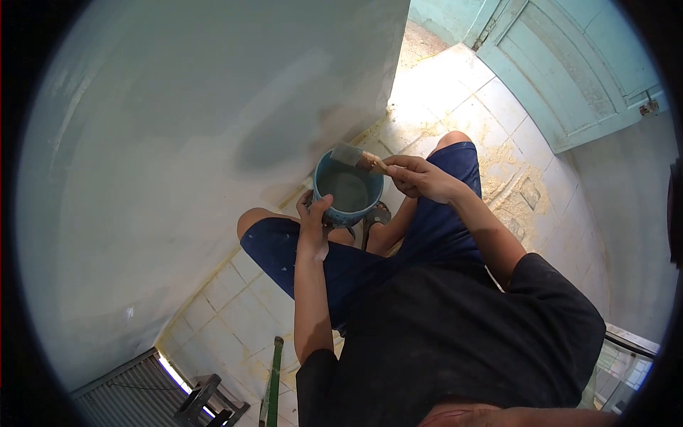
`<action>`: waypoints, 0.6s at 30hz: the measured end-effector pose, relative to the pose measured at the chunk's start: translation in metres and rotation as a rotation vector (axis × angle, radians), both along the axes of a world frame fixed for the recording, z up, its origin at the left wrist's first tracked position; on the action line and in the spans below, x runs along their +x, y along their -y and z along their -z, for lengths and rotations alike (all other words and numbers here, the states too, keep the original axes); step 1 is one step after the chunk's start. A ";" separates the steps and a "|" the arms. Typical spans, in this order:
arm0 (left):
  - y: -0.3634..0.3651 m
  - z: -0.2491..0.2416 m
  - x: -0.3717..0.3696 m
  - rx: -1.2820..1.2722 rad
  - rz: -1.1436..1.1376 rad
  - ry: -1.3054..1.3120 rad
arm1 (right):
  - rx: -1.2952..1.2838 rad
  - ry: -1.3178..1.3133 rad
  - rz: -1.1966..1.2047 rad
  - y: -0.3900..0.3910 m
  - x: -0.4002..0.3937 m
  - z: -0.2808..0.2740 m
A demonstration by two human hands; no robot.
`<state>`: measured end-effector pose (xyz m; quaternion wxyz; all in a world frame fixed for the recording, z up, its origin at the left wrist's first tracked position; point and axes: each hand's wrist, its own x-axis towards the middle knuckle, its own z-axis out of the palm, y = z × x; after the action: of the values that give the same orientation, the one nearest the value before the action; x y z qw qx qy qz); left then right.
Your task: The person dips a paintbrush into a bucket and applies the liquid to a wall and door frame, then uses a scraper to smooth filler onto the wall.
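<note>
A grey wall [156, 142] fills the left of the frame, with pale floor tiles [238, 313] at lower left and a turquoise door [562, 67] at upper right. Near the centre, the left hand [314, 213] has its fingers curled against the side of a blue bucket [348, 215] with grey liquid inside. The right hand [421, 178] has its fingers closed around the handle of a brush [360, 159], whose head is over the bucket's opening. A green pole [274, 377] is at the bottom, left of the dark shirt [455, 334].
</note>
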<state>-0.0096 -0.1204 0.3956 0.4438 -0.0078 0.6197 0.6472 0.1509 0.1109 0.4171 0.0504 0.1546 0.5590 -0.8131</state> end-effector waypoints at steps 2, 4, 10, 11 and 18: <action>0.000 -0.002 0.000 -0.003 -0.009 0.005 | -0.129 -0.018 0.058 -0.001 -0.001 0.008; 0.002 0.004 -0.003 0.023 -0.014 0.031 | -0.187 -0.061 0.196 -0.004 -0.004 0.017; 0.002 0.013 -0.007 0.055 -0.029 0.063 | -0.199 -0.103 0.451 -0.028 -0.015 0.049; 0.002 0.015 -0.007 0.081 -0.038 0.067 | -0.202 -0.107 0.460 -0.033 -0.020 0.060; 0.006 0.012 -0.007 0.120 -0.001 0.076 | -0.203 0.169 0.747 -0.065 -0.088 0.150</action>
<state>-0.0169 -0.1268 0.3836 0.4662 -0.0062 0.5625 0.6828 0.0633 0.1755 0.2672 -0.1881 0.4079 0.3747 -0.8111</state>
